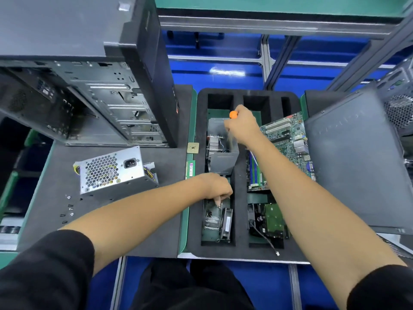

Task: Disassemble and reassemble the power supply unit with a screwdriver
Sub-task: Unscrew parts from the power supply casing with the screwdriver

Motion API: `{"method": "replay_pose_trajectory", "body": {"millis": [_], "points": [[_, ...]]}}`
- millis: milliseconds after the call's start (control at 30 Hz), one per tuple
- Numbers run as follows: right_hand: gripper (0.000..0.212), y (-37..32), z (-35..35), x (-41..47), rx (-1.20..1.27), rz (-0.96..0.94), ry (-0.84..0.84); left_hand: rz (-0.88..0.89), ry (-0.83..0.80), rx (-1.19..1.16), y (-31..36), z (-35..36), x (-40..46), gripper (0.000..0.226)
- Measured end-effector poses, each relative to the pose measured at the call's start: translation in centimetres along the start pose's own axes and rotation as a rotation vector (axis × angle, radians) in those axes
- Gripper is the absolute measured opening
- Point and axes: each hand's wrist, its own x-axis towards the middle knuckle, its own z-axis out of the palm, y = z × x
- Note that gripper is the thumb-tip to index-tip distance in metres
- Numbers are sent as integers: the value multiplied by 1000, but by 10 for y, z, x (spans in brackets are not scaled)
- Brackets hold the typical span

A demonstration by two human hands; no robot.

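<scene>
On counter, left of foam tray (239, 193), sits PSU (111, 171), untouched, screws (69, 206) just beside. Tray slots hold heatsink (214, 144), fan (225, 222), motherboard (288, 139), HDD (272, 220). No legible labels. Right hand (242, 126) fisted round screwdriver (233, 114), orange butt up. Left hand (218, 186) reaches into near slot, fingers curled; hold unclear.

We see a green workbench (189, 222) covered by a dark foam mat (143, 166). On the mat stands an open computer case (93, 101), a power supply unit (116, 171) near it, and some small screws (69, 206). Beside the mat lies a black foam tray (240, 211) with compartments, and a grey side panel (357, 162) at the right.
</scene>
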Motion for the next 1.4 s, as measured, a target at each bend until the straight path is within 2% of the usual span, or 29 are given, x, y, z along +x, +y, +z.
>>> {"method": "replay_pose_trajectory", "body": {"millis": [100, 267, 433, 533, 633, 800, 1000, 1167, 1300, 1400], "points": [[31, -28, -8, -10, 92, -37, 0, -58, 136, -145, -1, -16, -36, 26], [14, -77, -4, -38, 395, -87, -193, -31, 633, -634, -14, -24, -133, 22], [20, -124, 12, -61, 315, -325, -207, -68, 832, -1023, -48, 4, -233, 15], [28, -148, 31, -77, 364, -381, -263, -185, 1006, -1091, -71, 36, -272, 13], [31, -166, 47, -91, 498, -379, -242, -197, 1093, -1136, -85, 62, -291, 18], [15, -160, 54, -119, 453, -475, -170, -162, 1260, -1153, -94, 80, -297, 25], [12, -170, 79, -134, 529, -522, -217, -149, 1309, -1198, -102, 87, -287, 33], [17, -181, 101, -130, 513, -552, -252, -67, 1300, -1221, -110, 87, -290, 20], [23, -185, 111, -125, 489, -556, -255, -41, 1272, -1266, -117, 88, -290, 21], [18, -189, 115, -124, 489, -579, -238, -27, 1261, -1270, -120, 90, -289, 20]]}}
